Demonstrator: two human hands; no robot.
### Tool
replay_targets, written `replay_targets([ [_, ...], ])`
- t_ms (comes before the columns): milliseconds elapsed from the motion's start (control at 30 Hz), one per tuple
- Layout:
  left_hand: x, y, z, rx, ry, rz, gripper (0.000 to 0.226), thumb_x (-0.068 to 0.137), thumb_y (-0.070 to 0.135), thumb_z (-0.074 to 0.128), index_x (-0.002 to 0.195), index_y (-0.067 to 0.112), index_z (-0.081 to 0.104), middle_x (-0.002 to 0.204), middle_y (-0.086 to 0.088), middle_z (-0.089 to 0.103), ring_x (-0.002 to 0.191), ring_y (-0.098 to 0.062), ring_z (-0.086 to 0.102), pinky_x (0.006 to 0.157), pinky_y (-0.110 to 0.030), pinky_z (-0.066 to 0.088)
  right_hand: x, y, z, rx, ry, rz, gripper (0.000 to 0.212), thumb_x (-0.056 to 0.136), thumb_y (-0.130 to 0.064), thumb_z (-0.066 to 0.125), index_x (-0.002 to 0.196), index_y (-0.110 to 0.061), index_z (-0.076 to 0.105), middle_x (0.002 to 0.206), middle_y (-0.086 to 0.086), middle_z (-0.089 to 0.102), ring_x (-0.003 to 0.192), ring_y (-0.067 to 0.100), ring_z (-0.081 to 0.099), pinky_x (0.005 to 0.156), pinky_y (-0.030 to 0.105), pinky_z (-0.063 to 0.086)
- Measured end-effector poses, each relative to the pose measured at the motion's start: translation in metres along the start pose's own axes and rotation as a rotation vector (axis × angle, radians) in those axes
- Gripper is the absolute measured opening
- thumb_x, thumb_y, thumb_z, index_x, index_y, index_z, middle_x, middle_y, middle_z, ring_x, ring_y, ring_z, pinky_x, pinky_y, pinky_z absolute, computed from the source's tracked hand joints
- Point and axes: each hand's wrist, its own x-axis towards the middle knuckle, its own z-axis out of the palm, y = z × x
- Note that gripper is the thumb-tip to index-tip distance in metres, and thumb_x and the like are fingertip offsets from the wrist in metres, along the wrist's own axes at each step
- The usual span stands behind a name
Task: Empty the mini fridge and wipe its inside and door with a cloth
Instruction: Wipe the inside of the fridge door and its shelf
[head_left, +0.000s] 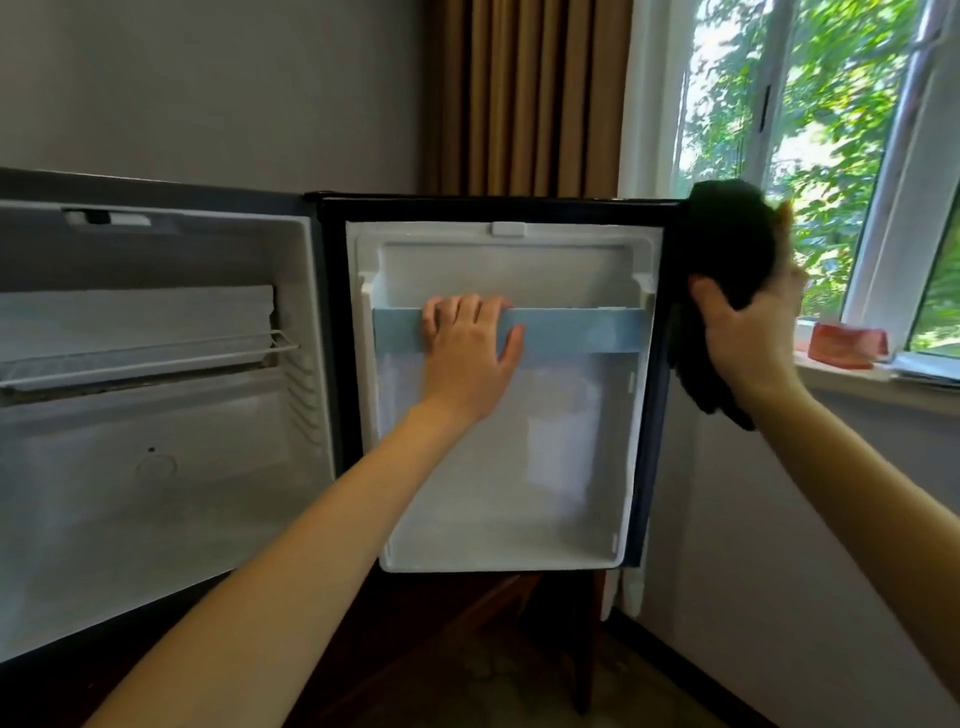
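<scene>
Mini fridge (156, 467) stands open and emptied in the head view, its door (498, 467) swung right toward the window (810, 130). The left hand (467, 353) curls over the pale blue door rail (582, 330); the right hand (748, 338) grips a bunched dark cloth (727, 244) at the door's outer edge. Best to brace the door and wipe from the edge inward, into the corners. A brown curtain (524, 93) hangs behind.

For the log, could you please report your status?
Left hand grips blue rail on door. Right hand holds dark cloth at door edge. Fridge looks empty, nothing blocking.
</scene>
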Motion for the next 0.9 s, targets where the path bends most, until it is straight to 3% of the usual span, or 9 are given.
replay_targets([
  [100, 0.002, 0.004, 0.001, -0.034, 0.029, -0.042, 0.045, 0.091, 0.041, 0.031, 0.102, 0.013, 0.065, 0.094, -0.009, 0.061, 0.096, -0.031, 0.050, 0.092, -0.038, 0.023, 0.003, 0.012, 0.022, -0.045, -0.121, -0.041, 0.074, 0.092, -0.011, 0.054, 0.150, -0.039, 0.016, 0.140, 0.013, 0.027, 0.123, 0.018, 0.039, 0.107, 0.021, 0.021],
  [200, 0.006, 0.005, 0.002, -0.089, 0.056, -0.067, 0.038, 0.089, 0.033, 0.035, 0.097, 0.013, 0.066, 0.090, -0.008, 0.061, 0.093, -0.031, 0.050, 0.089, -0.037, 0.022, 0.003, 0.034, 0.028, 0.116, -0.103, 0.032, 0.059, 0.092, -0.013, 0.052, 0.146, -0.030, 0.035, 0.135, 0.009, 0.038, 0.120, 0.020, 0.045, 0.111, 0.032, 0.031],
  [267, 0.006, 0.006, 0.002, -0.111, 0.074, -0.079, 0.029, 0.086, 0.025, 0.042, 0.095, 0.012, 0.067, 0.087, -0.008, 0.061, 0.091, -0.031, 0.051, 0.088, -0.036, 0.022, -0.004, 0.049, 0.028, 0.175, -0.100, 0.109, 0.047, 0.092, -0.015, 0.053, 0.139, -0.017, 0.044, 0.131, 0.009, 0.048, 0.114, 0.019, 0.050, 0.104, 0.038, 0.040],
  [400, 0.007, 0.007, 0.000, -0.131, 0.059, -0.085, 0.028, 0.080, 0.020, 0.044, 0.094, 0.012, 0.067, 0.085, -0.010, 0.062, 0.090, -0.032, 0.051, 0.088, -0.034, 0.020, -0.032, 0.076, 0.029, 0.196, -0.106, 0.220, 0.043, 0.094, -0.008, 0.051, 0.136, -0.006, 0.042, 0.118, 0.006, 0.055, 0.096, 0.005, 0.054, 0.078, 0.014, 0.042],
  [500, 0.008, 0.006, -0.003, -0.135, 0.035, -0.083, 0.033, 0.078, 0.019, 0.043, 0.097, 0.012, 0.068, 0.088, -0.010, 0.063, 0.092, -0.032, 0.051, 0.088, -0.034, 0.019, -0.061, 0.098, 0.026, 0.143, -0.130, 0.270, 0.042, 0.094, -0.004, 0.048, 0.136, -0.005, 0.040, 0.119, 0.004, 0.052, 0.096, 0.004, 0.052, 0.072, 0.006, 0.039],
  [700, 0.010, 0.007, -0.007, -0.115, -0.031, -0.085, 0.044, 0.075, 0.023, 0.037, 0.107, 0.012, 0.066, 0.098, -0.011, 0.062, 0.100, -0.031, 0.048, 0.091, -0.032, 0.018, -0.146, 0.144, 0.017, 0.100, -0.243, 0.517, 0.044, 0.097, -0.004, 0.047, 0.139, -0.004, 0.035, 0.121, 0.003, 0.046, 0.109, 0.014, 0.044, 0.088, 0.026, 0.035],
  [867, 0.013, 0.007, -0.013, -0.031, -0.164, -0.074, 0.057, 0.070, 0.029, 0.034, 0.120, 0.017, 0.059, 0.110, -0.007, 0.059, 0.108, -0.028, 0.044, 0.093, -0.031, 0.016, -0.201, 0.170, 0.006, 0.018, -0.400, 0.774, 0.019, 0.097, -0.006, 0.047, 0.114, -0.008, 0.054, 0.121, 0.022, 0.059, 0.089, 0.018, 0.058, 0.074, 0.032, 0.046],
  [900, 0.014, 0.007, -0.014, -0.007, -0.199, -0.066, 0.060, 0.069, 0.031, 0.033, 0.123, 0.019, 0.057, 0.114, -0.007, 0.057, 0.110, -0.027, 0.043, 0.094, -0.031, 0.016, -0.214, 0.171, 0.006, 0.041, -0.389, 0.865, 0.022, 0.097, -0.007, 0.046, 0.117, -0.008, 0.054, 0.121, 0.021, 0.059, 0.091, 0.024, 0.060, 0.076, 0.034, 0.046],
])
